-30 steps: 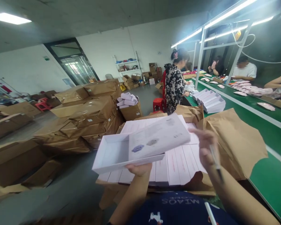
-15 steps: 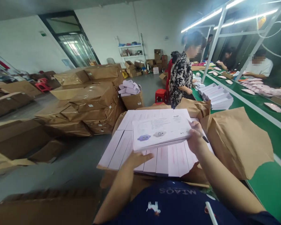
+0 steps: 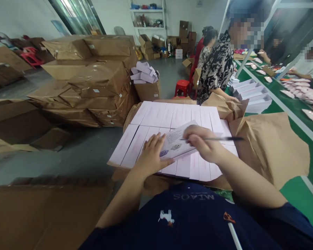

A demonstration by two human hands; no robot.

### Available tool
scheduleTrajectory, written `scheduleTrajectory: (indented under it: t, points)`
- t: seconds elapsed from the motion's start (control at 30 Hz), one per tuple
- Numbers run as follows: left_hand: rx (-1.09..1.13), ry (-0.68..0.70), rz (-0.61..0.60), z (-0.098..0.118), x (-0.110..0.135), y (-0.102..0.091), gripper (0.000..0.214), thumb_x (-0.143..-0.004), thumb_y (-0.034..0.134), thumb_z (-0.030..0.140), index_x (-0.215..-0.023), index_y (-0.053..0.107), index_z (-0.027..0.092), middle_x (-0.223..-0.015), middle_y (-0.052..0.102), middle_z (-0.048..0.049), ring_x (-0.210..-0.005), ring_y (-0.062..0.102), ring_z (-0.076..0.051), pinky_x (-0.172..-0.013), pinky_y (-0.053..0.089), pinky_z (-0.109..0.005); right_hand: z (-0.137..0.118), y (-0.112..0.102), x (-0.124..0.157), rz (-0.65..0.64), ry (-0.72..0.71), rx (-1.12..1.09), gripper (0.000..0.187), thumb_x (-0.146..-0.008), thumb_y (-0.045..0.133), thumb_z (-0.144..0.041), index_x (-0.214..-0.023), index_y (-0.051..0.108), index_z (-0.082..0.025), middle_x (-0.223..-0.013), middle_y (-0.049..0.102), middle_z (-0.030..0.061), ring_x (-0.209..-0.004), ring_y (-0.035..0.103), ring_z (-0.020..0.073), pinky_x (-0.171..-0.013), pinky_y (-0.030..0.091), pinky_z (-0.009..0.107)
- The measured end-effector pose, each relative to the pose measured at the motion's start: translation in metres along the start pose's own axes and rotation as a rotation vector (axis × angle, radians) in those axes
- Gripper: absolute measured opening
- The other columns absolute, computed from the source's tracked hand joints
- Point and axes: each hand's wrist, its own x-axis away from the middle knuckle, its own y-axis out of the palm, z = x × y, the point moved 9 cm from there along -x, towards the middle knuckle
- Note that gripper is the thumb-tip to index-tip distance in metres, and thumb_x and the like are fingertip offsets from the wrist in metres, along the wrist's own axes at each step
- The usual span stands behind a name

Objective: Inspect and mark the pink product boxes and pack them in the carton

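A white printed box with pictures of two eye-mask-like devices lies tilted over the rows of white boxes. My left hand grips its left end, fingers along the far edge and thumb at the near edge. Over the right part of this box, my right hand is closed around a thin dark pen, whose tip points left at the printed face. The pen is smeared by motion. Beneath both hands, closely packed white boxes fill a carton lined with brown paper.
Brown-wrapped cartons are stacked at the left. Behind the packed carton stands a box of white cardboard pieces and a red stool. Co-workers sit and stand by the green table at right, which carries open white trays.
The printed box has come down onto the packed boxes and turned. My left hand now grips its left end; my right hand has left its right end and holds the pen over it.
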Motion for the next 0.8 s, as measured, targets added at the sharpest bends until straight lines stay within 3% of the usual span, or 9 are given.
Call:
scheduleTrajectory:
  t: [0.07, 0.13, 0.23, 0.37, 0.8]
  points:
    - [-0.006, -0.028, 0.001, 0.004, -0.005, 0.005, 0.098, -0.076, 0.071, 0.064, -0.156, 0.03, 0.025, -0.161, 0.034, -0.0172, -0.15, 0.026, -0.043, -0.119, 0.024, -0.065, 0.015, 0.032, -0.015, -0.186, 0.131, -0.05, 0.027, -0.092, 0.051, -0.043, -0.079, 0.057, -0.02, -0.073, 0.062, 0.0015, -0.066, 0.056, 0.0136, -0.064, 0.046, 0.029]
    - [-0.004, -0.048, 0.005, 0.003, -0.006, 0.005, 0.098, -0.075, 0.073, 0.061, -0.156, 0.031, 0.026, -0.16, 0.035, -0.0162, -0.148, 0.029, -0.041, -0.119, 0.027, -0.063, 0.035, 0.046, -0.022, -0.2, 0.238, 0.005, 0.027, -0.085, 0.061, -0.041, -0.071, 0.051, -0.021, -0.064, 0.056, -0.0022, -0.059, 0.049, 0.0111, -0.059, 0.04, 0.027]
    - [0.015, -0.04, 0.0, 0.003, -0.005, 0.003, 0.096, -0.075, 0.074, 0.058, -0.155, 0.032, 0.025, -0.159, 0.036, -0.0164, -0.148, 0.03, -0.041, -0.119, 0.028, -0.062, 0.051, 0.048, -0.022, -0.136, 0.321, 0.203, 0.034, -0.082, 0.067, -0.037, -0.065, 0.042, -0.022, -0.058, 0.048, -0.0049, -0.055, 0.041, 0.0097, -0.055, 0.032, 0.026]
    - [0.044, -0.017, 0.022, 0.004, -0.005, 0.0, 0.095, -0.074, 0.075, 0.059, -0.154, 0.034, 0.028, -0.158, 0.038, -0.0154, -0.146, 0.032, -0.042, -0.118, 0.029, -0.065, 0.048, 0.048, -0.017, -0.138, 0.353, 0.412, 0.037, -0.079, 0.067, -0.026, -0.061, 0.035, -0.022, -0.053, 0.04, -0.006, -0.052, 0.032, 0.0089, -0.052, 0.024, 0.027]
    - [0.058, -0.018, 0.021, 0.001, -0.004, 0.003, 0.097, -0.074, 0.073, 0.064, -0.155, 0.033, 0.027, -0.159, 0.037, -0.0155, -0.146, 0.029, -0.045, -0.117, 0.026, -0.066, 0.049, 0.052, -0.022, -0.19, 0.39, 0.487, 0.035, -0.078, 0.063, -0.018, -0.059, 0.035, -0.022, -0.052, 0.039, -0.0055, -0.051, 0.033, 0.0097, -0.053, 0.025, 0.029]
